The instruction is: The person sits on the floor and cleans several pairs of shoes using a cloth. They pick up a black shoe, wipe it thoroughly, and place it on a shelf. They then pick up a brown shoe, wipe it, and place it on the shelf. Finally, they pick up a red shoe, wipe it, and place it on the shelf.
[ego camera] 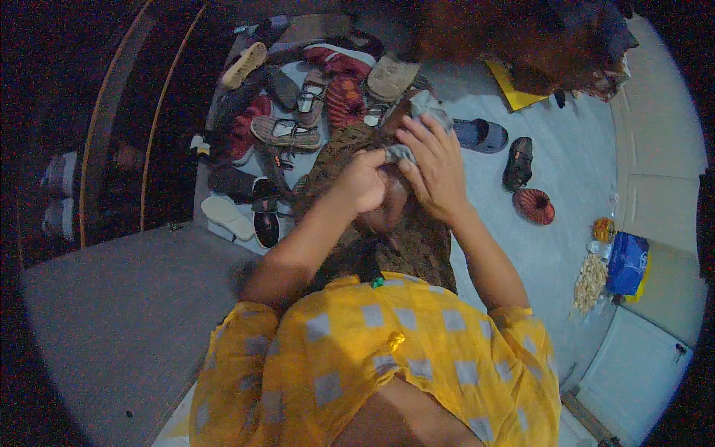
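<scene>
A brown shoe (384, 209), its outline dim, lies over my lap between both hands. My left hand (366, 181) is closed at its left side, thumb and finger pinching one end of a grey cloth (429, 107). The fingers of my right hand (433, 162) lie spread over the cloth and press it against the far part of the shoe. Part of the shoe is hidden by the hands and cloth. Dark brown patterned fabric (424, 251) covers my legs beneath it.
Many shoes lie heaped ahead and left, among them a white-soled shoe (228, 218). To the right are a dark blue slipper (485, 136), a black shoe (518, 163) and a red striped shoe (534, 206). A blue bag (628, 262) stands by the right wall; a grey board (134, 313) lies left.
</scene>
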The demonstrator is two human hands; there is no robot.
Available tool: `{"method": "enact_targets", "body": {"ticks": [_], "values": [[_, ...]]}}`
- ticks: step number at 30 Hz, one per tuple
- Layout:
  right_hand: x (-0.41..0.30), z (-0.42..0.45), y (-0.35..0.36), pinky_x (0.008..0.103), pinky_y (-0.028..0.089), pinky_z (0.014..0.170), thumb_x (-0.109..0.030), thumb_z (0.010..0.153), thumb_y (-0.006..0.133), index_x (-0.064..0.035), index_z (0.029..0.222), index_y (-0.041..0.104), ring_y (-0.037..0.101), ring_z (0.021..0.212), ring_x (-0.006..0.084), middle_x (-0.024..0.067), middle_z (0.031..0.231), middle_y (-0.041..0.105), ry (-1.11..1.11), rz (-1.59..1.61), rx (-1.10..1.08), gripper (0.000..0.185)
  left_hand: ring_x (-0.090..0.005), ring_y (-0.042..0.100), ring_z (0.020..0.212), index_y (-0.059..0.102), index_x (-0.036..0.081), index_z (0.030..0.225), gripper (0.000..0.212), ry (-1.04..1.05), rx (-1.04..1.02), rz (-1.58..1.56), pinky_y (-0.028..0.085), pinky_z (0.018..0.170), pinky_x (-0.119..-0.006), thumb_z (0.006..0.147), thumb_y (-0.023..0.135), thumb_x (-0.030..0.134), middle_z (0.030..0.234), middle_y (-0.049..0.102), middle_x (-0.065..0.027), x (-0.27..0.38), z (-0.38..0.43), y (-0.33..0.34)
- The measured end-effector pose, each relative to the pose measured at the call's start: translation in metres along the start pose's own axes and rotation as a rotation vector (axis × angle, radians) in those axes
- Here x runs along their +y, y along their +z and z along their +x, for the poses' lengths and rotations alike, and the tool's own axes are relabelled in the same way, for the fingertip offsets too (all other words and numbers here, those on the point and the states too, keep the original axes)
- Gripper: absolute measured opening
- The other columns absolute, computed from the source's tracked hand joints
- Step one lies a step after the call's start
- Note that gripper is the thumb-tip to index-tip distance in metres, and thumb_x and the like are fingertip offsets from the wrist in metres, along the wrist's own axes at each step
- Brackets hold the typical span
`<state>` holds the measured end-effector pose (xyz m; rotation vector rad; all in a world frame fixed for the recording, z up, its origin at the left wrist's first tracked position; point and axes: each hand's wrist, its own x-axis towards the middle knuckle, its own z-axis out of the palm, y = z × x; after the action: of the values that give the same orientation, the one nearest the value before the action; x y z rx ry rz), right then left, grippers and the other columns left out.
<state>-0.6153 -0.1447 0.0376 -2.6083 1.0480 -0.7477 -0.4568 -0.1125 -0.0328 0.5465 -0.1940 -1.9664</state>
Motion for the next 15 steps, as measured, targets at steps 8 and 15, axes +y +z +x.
{"method": "enact_targets", "body": {"ticks": [8,15], "values": [[0.035,0.046,0.010,0.0452,0.037,0.096,-0.026,0.085,0.052,-0.0043,0.107,0.060,0.044,0.117,0.0344,0.0108,0.121,0.054,-0.055,0.009,0.037,0.032,-0.0212,0.059,0.097,0.056,-0.002,0.108,0.026,-0.013,0.196,-0.074,0.046,0.089,-0.034,0.083,0.052,0.001,0.104,0.061,-0.0113,0.002,-0.004,0.015],[0.041,0.055,0.027,0.0427,0.041,0.091,-0.023,0.080,0.058,-0.0036,0.101,0.062,0.052,0.107,0.0342,0.0136,0.115,0.056,0.184,0.174,0.090,0.028,-0.0205,0.058,0.101,0.052,0.005,0.115,0.028,0.002,0.146,-0.107,0.045,0.091,-0.037,0.089,0.050,0.016,0.109,0.060,-0.0080,0.005,-0.009,0.024]]}}
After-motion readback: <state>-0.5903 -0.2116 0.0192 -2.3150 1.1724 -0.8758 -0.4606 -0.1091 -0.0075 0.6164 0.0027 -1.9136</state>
